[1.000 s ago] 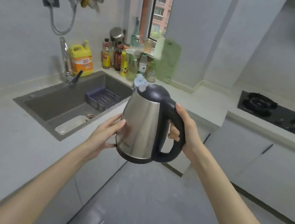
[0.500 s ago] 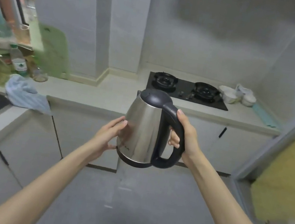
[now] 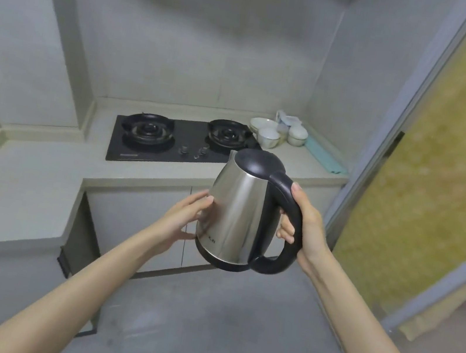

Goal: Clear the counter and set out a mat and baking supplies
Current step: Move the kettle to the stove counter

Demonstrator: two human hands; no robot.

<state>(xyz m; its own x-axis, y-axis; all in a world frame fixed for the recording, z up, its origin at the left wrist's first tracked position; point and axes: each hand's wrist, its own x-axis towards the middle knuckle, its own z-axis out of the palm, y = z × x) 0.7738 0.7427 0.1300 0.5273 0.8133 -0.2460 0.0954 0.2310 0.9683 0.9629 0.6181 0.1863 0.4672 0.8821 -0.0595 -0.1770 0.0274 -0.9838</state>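
Note:
A stainless steel electric kettle (image 3: 238, 208) with a black lid and black handle hangs in the air in front of me, above the floor. My right hand (image 3: 304, 228) is wrapped around its handle. My left hand (image 3: 184, 217) lies flat against the kettle's left side and steadies it. The pale counter (image 3: 24, 181) runs from the left round to the back wall, below and behind the kettle.
A black two-burner gas hob (image 3: 182, 140) is set into the back counter. White bowls and cups (image 3: 276, 131) stand at its right, beside a folded teal cloth (image 3: 324, 157). A glass sliding door (image 3: 428, 178) frames the right side. Grey cabinets (image 3: 138, 216) sit under the counter.
My view has swung right, from the sink and bottles past the corner to the hob. The kettle stays held in both hands the same way.

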